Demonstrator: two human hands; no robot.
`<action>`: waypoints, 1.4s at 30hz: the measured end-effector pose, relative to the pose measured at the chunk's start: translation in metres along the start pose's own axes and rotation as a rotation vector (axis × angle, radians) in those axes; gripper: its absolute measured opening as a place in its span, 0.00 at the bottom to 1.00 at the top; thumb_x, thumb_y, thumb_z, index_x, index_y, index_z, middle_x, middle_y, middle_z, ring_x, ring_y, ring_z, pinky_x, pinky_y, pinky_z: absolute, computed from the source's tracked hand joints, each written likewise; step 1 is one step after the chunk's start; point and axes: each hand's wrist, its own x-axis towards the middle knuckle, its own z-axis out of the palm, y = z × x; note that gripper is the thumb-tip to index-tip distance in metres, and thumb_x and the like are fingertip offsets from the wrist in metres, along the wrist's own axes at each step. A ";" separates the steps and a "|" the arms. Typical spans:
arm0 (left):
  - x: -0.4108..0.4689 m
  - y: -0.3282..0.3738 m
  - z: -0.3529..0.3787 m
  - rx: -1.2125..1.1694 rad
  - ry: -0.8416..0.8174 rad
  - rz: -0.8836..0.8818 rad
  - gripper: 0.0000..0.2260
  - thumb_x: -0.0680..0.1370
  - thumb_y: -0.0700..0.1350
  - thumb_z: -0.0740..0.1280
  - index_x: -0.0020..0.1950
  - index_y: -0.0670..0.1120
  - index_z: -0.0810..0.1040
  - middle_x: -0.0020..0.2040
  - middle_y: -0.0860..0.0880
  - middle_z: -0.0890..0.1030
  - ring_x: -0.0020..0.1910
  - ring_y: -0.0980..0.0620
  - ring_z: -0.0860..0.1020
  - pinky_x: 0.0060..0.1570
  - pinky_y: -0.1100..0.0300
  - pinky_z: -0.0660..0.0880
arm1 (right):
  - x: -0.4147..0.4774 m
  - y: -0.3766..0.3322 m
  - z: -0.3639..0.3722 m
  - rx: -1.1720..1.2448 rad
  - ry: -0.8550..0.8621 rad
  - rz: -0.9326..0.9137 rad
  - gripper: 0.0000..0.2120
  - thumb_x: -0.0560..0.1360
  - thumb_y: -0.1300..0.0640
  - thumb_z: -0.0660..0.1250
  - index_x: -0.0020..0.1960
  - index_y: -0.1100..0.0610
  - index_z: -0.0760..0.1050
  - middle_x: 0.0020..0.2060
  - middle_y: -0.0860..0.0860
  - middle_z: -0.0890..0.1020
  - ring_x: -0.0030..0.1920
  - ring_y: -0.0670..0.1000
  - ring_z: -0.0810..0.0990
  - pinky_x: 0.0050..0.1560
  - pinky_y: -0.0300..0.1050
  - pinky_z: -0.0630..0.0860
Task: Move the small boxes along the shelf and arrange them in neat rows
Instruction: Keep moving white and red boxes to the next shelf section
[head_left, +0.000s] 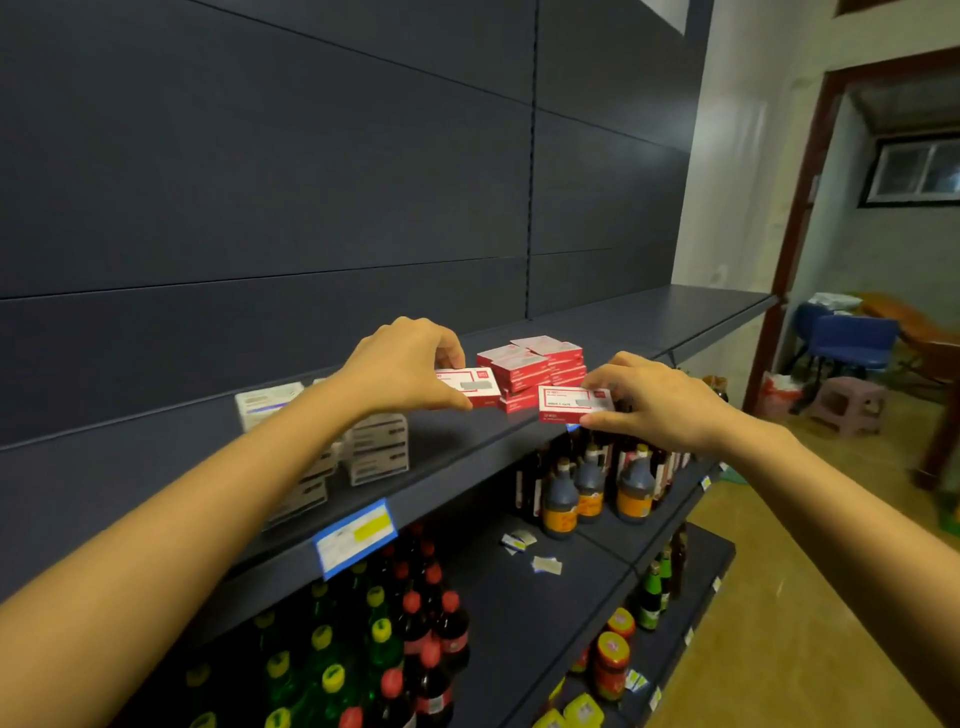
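Pinching one red box (475, 385) in the left hand (410, 369), a second box (569, 406) in the right hand (660, 402), pile (530, 364) between, likely for lining up.

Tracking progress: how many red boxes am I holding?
2. One box in the left hand, beside the red stack; another box in the right hand, at the shelf edge. Fingers may hide more.
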 end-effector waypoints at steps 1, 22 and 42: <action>0.012 0.001 0.004 0.002 0.002 -0.006 0.17 0.67 0.53 0.74 0.52 0.49 0.78 0.52 0.50 0.82 0.48 0.50 0.79 0.51 0.48 0.78 | 0.009 0.010 0.001 0.030 0.006 0.005 0.24 0.73 0.39 0.63 0.66 0.48 0.68 0.60 0.48 0.72 0.55 0.49 0.75 0.51 0.50 0.77; 0.165 0.026 0.078 -0.099 0.043 -0.407 0.17 0.72 0.48 0.71 0.57 0.43 0.74 0.56 0.45 0.81 0.51 0.50 0.79 0.54 0.56 0.76 | 0.201 0.131 0.028 0.220 -0.068 -0.354 0.22 0.74 0.41 0.63 0.64 0.48 0.69 0.61 0.48 0.71 0.54 0.46 0.73 0.50 0.46 0.71; 0.077 0.026 0.037 0.360 0.349 -0.721 0.12 0.76 0.52 0.64 0.55 0.47 0.78 0.55 0.48 0.81 0.53 0.47 0.78 0.53 0.53 0.75 | 0.218 0.035 0.019 0.353 -0.037 -0.868 0.19 0.77 0.47 0.61 0.67 0.48 0.68 0.65 0.47 0.72 0.65 0.50 0.70 0.63 0.54 0.70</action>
